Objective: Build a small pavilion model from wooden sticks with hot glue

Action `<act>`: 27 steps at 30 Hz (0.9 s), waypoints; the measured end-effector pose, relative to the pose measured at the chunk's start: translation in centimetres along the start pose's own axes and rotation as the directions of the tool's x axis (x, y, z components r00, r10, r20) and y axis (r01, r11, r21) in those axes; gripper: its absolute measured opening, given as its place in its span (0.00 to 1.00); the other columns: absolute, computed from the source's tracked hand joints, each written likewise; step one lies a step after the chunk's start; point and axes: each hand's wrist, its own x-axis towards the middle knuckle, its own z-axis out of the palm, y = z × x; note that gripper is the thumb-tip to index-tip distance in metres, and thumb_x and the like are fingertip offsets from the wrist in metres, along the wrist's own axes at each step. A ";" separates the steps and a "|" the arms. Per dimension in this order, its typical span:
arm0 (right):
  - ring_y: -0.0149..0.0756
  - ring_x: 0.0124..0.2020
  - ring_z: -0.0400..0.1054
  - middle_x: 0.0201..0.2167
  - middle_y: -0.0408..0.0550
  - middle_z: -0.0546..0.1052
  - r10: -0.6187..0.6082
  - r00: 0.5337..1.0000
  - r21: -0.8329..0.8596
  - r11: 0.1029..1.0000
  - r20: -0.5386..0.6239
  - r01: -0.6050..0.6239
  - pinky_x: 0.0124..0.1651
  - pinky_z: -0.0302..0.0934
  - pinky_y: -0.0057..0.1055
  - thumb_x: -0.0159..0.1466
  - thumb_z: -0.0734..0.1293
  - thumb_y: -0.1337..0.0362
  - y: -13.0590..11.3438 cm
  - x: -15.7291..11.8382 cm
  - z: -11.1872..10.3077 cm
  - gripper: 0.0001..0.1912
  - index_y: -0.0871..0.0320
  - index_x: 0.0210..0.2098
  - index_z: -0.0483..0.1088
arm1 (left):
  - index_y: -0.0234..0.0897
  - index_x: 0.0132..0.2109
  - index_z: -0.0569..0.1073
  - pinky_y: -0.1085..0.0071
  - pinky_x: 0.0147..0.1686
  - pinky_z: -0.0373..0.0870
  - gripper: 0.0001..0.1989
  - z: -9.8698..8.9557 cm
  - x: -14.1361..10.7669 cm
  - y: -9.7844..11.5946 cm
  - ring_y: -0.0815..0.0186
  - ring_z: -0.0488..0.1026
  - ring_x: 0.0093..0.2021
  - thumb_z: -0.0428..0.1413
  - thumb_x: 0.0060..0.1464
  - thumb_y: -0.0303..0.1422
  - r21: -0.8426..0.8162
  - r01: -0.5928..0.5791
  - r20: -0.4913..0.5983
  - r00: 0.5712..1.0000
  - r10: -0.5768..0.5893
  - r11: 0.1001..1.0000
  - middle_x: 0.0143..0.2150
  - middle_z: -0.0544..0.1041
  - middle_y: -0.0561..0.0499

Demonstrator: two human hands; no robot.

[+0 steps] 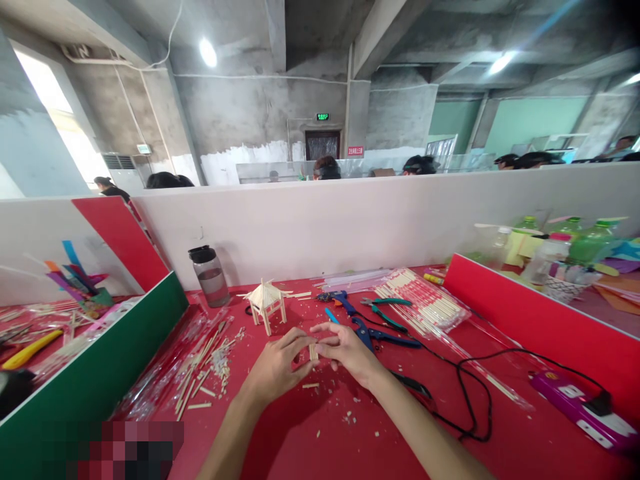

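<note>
Over the red table, my left hand point(277, 367) and my right hand point(353, 353) meet at the middle, fingers curled toward each other. Between their fingertips is a small piece of short wooden sticks point(313, 351) laid side by side; the fingers partly cover it. Just beyond my left hand stands a little pavilion model point(267, 301) of sticks, with legs and a pointed roof. To the right of my right hand lie a blue-handled cutting tool point(364, 333), a blue glue gun point(343, 303) and green-handled pliers point(393, 302).
Loose sticks point(193, 380) and plastic wrappers lie at left, with a water bottle point(209, 277) behind. Packed chopsticks point(425, 300) sit at back right. A black cable runs to a purple power strip point(583, 407). Green point(115, 353) and red point(540, 320) dividers flank the table.
</note>
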 end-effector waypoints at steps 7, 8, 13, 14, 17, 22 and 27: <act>0.30 0.26 0.70 0.31 0.44 0.78 0.015 1.000 0.035 0.999 -0.018 -0.015 0.24 0.59 0.23 0.49 0.79 0.58 -0.4 -0.1 0.1 0.26 0.58 0.44 0.71 | 0.43 0.57 0.72 0.68 0.43 0.77 0.18 -0.2 -0.1 -0.3 0.65 0.77 0.42 0.57 0.60 0.37 -0.010 0.001 -0.029 1.000 -0.002 1.000 0.48 0.76 0.46; 0.30 0.26 0.70 0.31 0.44 0.78 0.019 1.000 0.039 0.999 -0.023 -0.018 0.24 0.59 0.23 0.48 0.79 0.58 -0.4 -0.1 0.2 0.26 0.58 0.43 0.72 | 0.43 0.57 0.72 0.68 0.44 0.77 0.18 -0.2 -0.1 -0.3 0.65 0.77 0.42 0.57 0.60 0.37 -0.011 0.001 -0.028 1.000 -0.002 1.000 0.48 0.76 0.46; 0.28 0.24 0.68 0.30 0.43 0.77 0.030 0.999 0.049 0.998 -0.033 -0.028 0.24 0.58 0.23 0.47 0.79 0.58 -0.6 -0.2 0.4 0.26 0.58 0.42 0.72 | 0.44 0.57 0.71 0.67 0.45 0.77 0.18 -0.3 -0.2 -0.5 0.64 0.77 0.42 0.56 0.61 0.38 -0.014 -0.003 -0.011 1.000 0.003 1.000 0.49 0.76 0.45; 0.27 0.23 0.67 0.29 0.42 0.77 0.032 0.999 0.049 0.998 -0.033 -0.030 0.24 0.58 0.23 0.47 0.79 0.57 -0.6 -0.2 0.4 0.25 0.58 0.42 0.72 | 0.44 0.58 0.71 0.67 0.45 0.76 0.18 -0.3 -0.2 -0.5 0.64 0.77 0.43 0.56 0.61 0.38 -0.015 -0.004 -0.006 1.000 0.004 1.000 0.49 0.76 0.46; 0.27 0.22 0.66 0.29 0.42 0.77 0.028 0.999 0.044 0.999 -0.034 -0.026 0.24 0.58 0.24 0.47 0.79 0.57 -0.4 -0.2 0.3 0.25 0.57 0.41 0.72 | 0.45 0.58 0.71 0.67 0.46 0.76 0.19 -0.4 -0.2 -0.6 0.65 0.77 0.43 0.56 0.61 0.38 -0.024 0.000 0.001 1.000 0.000 1.000 0.49 0.76 0.46; 0.29 0.25 0.68 0.31 0.44 0.78 0.006 0.999 0.020 1.000 -0.045 -0.005 0.25 0.59 0.24 0.49 0.79 0.55 -0.2 -0.1 0.1 0.24 0.57 0.41 0.73 | 0.43 0.56 0.71 0.69 0.44 0.76 0.17 -0.6 -0.3 -0.8 0.65 0.77 0.43 0.57 0.61 0.35 -0.028 0.010 -0.022 1.000 -0.010 1.000 0.48 0.75 0.46; 0.30 0.25 0.69 0.31 0.44 0.78 -0.001 0.999 0.019 1.000 -0.048 0.002 0.25 0.59 0.24 0.49 0.79 0.55 -0.1 -0.1 0.0 0.24 0.57 0.41 0.73 | 0.43 0.56 0.72 0.70 0.44 0.76 0.17 -0.6 -0.2 -0.9 0.64 0.76 0.44 0.57 0.60 0.34 -0.021 0.012 -0.025 1.000 -0.012 1.000 0.48 0.76 0.46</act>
